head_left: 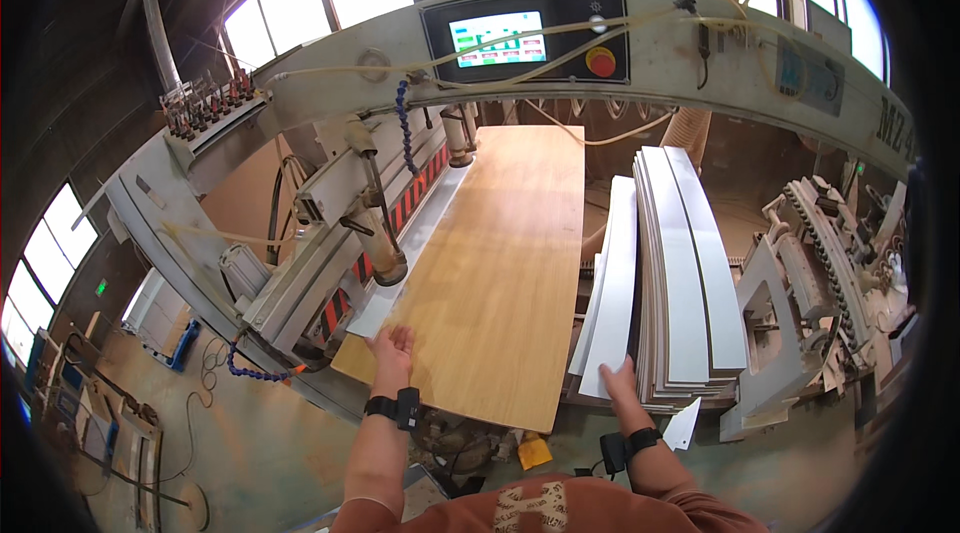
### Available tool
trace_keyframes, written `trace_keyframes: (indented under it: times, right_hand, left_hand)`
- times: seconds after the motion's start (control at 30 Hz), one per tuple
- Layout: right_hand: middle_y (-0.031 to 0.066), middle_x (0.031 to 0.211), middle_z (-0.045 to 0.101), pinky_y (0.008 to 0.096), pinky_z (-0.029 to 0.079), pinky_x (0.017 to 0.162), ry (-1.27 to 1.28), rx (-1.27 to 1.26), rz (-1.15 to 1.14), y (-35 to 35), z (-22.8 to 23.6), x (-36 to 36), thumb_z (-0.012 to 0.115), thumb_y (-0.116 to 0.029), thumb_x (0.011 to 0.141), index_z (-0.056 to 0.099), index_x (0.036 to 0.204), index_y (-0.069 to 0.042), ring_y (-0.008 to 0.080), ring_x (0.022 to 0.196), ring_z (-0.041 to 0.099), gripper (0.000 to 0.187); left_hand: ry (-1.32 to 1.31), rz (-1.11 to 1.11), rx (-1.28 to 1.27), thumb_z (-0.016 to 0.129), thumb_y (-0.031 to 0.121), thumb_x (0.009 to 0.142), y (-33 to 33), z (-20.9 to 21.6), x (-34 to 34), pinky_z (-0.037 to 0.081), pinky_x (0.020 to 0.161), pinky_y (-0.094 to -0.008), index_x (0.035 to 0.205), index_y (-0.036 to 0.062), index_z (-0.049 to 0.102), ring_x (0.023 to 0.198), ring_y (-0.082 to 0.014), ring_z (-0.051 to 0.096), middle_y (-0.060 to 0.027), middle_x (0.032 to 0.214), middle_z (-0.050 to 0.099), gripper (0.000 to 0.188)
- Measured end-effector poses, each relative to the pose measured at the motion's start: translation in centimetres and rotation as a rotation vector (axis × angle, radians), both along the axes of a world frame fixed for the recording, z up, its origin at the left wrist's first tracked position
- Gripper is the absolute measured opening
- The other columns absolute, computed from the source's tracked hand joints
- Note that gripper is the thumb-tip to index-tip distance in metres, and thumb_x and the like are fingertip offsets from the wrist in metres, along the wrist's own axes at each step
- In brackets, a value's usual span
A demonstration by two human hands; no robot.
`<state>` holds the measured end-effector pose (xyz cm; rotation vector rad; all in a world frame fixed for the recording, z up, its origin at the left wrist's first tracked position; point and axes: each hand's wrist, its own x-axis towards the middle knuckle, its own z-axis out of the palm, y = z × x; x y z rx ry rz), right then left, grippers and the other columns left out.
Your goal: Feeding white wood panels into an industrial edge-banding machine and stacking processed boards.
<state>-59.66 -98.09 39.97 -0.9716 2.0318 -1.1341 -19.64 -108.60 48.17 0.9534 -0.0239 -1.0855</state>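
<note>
My left hand (pixel 391 351) is at the near left corner of a wood-grain board (pixel 510 263), with its fingers stretched out by the near end of a narrow white panel (pixel 378 308). That panel lies along the board's left edge, below the machine's clamp cylinders. At the right, my right hand (pixel 621 383) has hold of the near end of another long white panel (pixel 612 303), thumb showing; its other fingers are partly hidden. This panel leans left of a stack of white panels (pixel 688 273). Each of my wrists wears a black strap with a small device.
Overhead arches a grey machine beam (pixel 350 38) with a lit screen (pixel 497 40) and a red stop button (pixel 600 62). Clamp cylinders (pixel 385 258) stand at the left over a red-and-black striped guard (pixel 415 193). Right of the stack is a metal frame (pixel 775 333).
</note>
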Motion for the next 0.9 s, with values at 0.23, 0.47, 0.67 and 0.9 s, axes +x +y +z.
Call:
trace_keyframes:
  times: [0.23,0.47,0.67,0.9]
  right_hand:
    - [0.0094,0.089,0.055,0.0261,0.041,0.070,-0.514,-0.435,0.102,0.5,11.6,2.4,0.051,-0.008,0.075,0.046,0.103,0.003,0.0159,0.078,0.052,0.031]
    - [0.0100,0.097,0.052,0.0243,0.041,0.070,-0.551,-0.500,0.190,-1.9,14.1,5.6,0.049,-0.005,0.076,0.040,0.111,0.005,0.0142,0.081,0.051,0.038]
    - [0.0124,0.097,0.052,0.0244,0.042,0.069,-0.588,-0.343,0.462,-7.9,16.0,10.4,0.049,-0.006,0.076,0.040,0.112,0.003,0.0158,0.081,0.052,0.039]
    - [0.0139,0.093,0.050,0.0345,0.048,0.052,-0.691,-0.023,0.750,-13.6,13.4,26.5,0.046,-0.007,0.079,0.016,0.125,-0.011,0.0236,0.078,0.054,0.055]
  left_hand:
    - [-0.081,0.103,-0.175,0.053,0.002,0.073,0.6,-0.1,2.4,0.049,0.061,-0.0327,0.110,0.0035,0.030,0.071,-0.0232,0.053,-0.0087,0.085,0.050,0.043]
    - [-0.323,-0.294,-0.287,0.050,0.000,0.073,11.9,-1.4,3.1,0.046,0.061,-0.0272,0.086,-0.0032,0.047,0.068,-0.0199,0.052,-0.0079,0.078,0.049,0.014]
    - [0.066,0.346,-0.308,0.051,0.021,0.074,35.0,-5.4,15.0,0.043,0.057,-0.0228,0.088,0.0048,0.050,0.070,-0.0137,0.052,-0.0054,0.080,0.054,0.022]
    - [-0.603,0.476,0.039,0.045,0.031,0.079,40.8,-7.5,7.2,0.014,0.097,-0.0359,0.122,0.0028,0.025,0.117,-0.0274,0.021,-0.0142,0.126,0.026,0.055]
